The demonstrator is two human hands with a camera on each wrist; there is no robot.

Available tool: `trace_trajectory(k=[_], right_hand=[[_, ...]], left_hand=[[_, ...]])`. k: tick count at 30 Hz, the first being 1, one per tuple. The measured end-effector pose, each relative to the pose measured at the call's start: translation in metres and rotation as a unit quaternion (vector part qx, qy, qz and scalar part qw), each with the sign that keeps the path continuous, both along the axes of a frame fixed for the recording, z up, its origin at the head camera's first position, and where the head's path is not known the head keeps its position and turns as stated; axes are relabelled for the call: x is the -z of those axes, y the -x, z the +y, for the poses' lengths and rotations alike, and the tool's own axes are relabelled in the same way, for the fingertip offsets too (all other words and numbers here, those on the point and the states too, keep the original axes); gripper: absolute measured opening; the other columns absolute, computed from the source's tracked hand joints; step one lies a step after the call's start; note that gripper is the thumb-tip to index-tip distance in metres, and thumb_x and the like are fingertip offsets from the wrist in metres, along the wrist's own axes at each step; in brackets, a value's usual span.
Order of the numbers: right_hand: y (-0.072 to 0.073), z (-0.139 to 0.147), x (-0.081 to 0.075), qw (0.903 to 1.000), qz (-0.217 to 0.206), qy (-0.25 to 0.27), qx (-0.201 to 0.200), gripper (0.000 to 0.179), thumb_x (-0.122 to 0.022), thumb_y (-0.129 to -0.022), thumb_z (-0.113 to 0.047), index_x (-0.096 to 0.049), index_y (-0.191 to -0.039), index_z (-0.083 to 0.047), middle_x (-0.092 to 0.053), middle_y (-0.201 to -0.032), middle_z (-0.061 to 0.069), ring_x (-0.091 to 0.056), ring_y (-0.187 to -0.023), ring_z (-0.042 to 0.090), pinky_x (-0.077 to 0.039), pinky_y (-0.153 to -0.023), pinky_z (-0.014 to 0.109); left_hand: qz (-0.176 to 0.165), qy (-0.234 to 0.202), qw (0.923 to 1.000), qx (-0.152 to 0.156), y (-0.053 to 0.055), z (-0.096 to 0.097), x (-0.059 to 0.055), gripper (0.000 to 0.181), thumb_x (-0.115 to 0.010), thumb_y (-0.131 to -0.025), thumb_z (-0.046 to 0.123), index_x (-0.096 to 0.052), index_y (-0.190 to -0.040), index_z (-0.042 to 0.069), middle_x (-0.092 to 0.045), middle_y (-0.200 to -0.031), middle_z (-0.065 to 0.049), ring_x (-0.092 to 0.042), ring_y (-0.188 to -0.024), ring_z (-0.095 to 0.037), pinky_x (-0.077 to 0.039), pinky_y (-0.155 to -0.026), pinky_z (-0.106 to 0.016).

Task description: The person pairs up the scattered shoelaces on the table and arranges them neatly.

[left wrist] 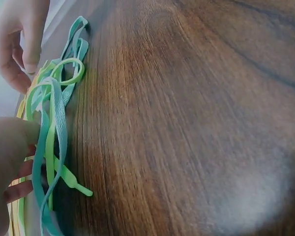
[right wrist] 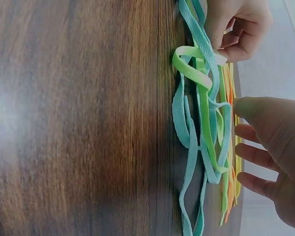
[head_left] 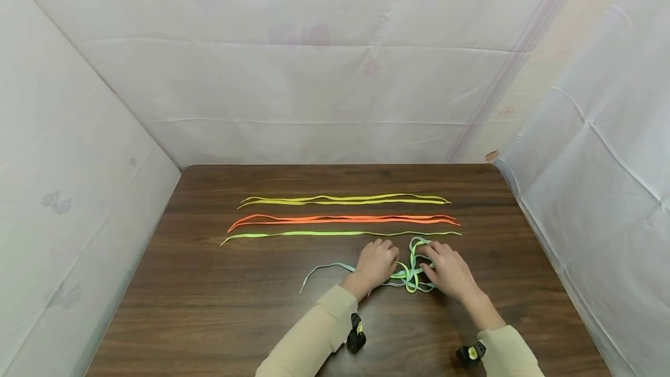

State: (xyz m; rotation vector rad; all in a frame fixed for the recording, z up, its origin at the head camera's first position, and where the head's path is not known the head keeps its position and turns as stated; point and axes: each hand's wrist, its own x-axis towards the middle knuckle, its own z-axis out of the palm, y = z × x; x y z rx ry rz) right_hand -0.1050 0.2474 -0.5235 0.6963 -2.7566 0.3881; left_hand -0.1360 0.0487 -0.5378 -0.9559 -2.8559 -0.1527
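A bright green shoelace [right wrist: 192,73] and light teal shoelaces [right wrist: 178,110] lie in a loose tangle near the front middle of the table. My left hand [head_left: 376,263] is at the tangle's left side; in the right wrist view its thumb and curled fingers pinch the green lace. A teal end trails out left past that wrist. My right hand [head_left: 449,269] hovers at the tangle's right side. In the right wrist view its fingers [right wrist: 258,156] are spread and apart, holding nothing, with the thumb close beside a teal loop.
Beyond the tangle, a single green shoelace [head_left: 324,233] lies stretched out sideways. Behind it run orange shoelaces [head_left: 340,219], then yellow shoelaces [head_left: 340,199], roughly parallel. The brown wooden table [head_left: 209,319] is bordered by white cloth [head_left: 314,86] at the back and both sides.
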Motion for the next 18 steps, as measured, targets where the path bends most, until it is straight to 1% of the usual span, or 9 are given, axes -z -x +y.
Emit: trace_trajectory(k=[3,5,8,13,18], right_hand=[[0.000,-0.004,-0.002,1.0000,-0.003,0.002,-0.006,0.027,-0.076,-0.074,-0.014,-0.066,-0.098,-0.009,-0.062,-0.097,0.004,-0.059,-0.083,0.024,-0.047,-0.060,0.038],[0.000,-0.006,-0.003,0.9999,-0.005,0.008,-0.014,0.026,-0.075,-0.074,-0.013,-0.066,-0.098,-0.009,-0.062,-0.097,0.004,-0.060,-0.085,0.023,-0.048,-0.061,0.038],[0.000,-0.010,-0.002,0.9994,-0.008,0.023,-0.024,0.026,-0.075,-0.074,-0.013,-0.067,-0.098,-0.009,-0.063,-0.098,0.004,-0.060,-0.088,0.023,-0.049,-0.065,0.039],[-0.001,-0.018,0.000,0.9979,-0.016,0.036,-0.051,0.024,-0.074,-0.075,-0.016,-0.067,-0.098,-0.011,-0.062,-0.096,0.001,-0.060,-0.090,0.019,-0.050,-0.070,0.038],[-0.004,-0.028,0.002,0.9955,-0.042,0.049,-0.069,0.022,-0.073,-0.078,-0.021,-0.067,-0.098,-0.015,-0.063,-0.097,-0.004,-0.059,-0.091,0.014,-0.050,-0.074,0.035]], left_hand=[[0.010,-0.035,0.9993,0.004,-0.001,-0.004,-0.002,0.014,-0.064,-0.085,0.026,-0.058,-0.073,0.023,-0.053,-0.070,0.011,-0.047,-0.061,-0.006,-0.039,-0.056,-0.020],[0.017,-0.061,0.9980,0.007,-0.003,-0.006,-0.003,0.016,-0.066,-0.083,0.022,-0.057,-0.070,0.022,-0.052,-0.064,0.011,-0.045,-0.054,-0.005,-0.035,-0.051,-0.019],[0.015,-0.089,0.9959,0.009,-0.005,-0.009,-0.005,0.017,-0.066,-0.081,0.018,-0.055,-0.069,0.021,-0.050,-0.060,0.011,-0.042,-0.049,-0.003,-0.033,-0.048,-0.018],[0.010,-0.104,0.9945,0.006,-0.009,-0.017,-0.011,0.017,-0.065,-0.083,0.018,-0.056,-0.069,0.021,-0.051,-0.061,0.011,-0.043,-0.050,-0.003,-0.033,-0.047,-0.017],[0.028,-0.106,0.9939,0.010,-0.011,-0.027,-0.017,0.012,-0.065,-0.084,0.020,-0.061,-0.073,0.021,-0.054,-0.064,0.010,-0.044,-0.051,-0.003,-0.033,-0.047,-0.016]])
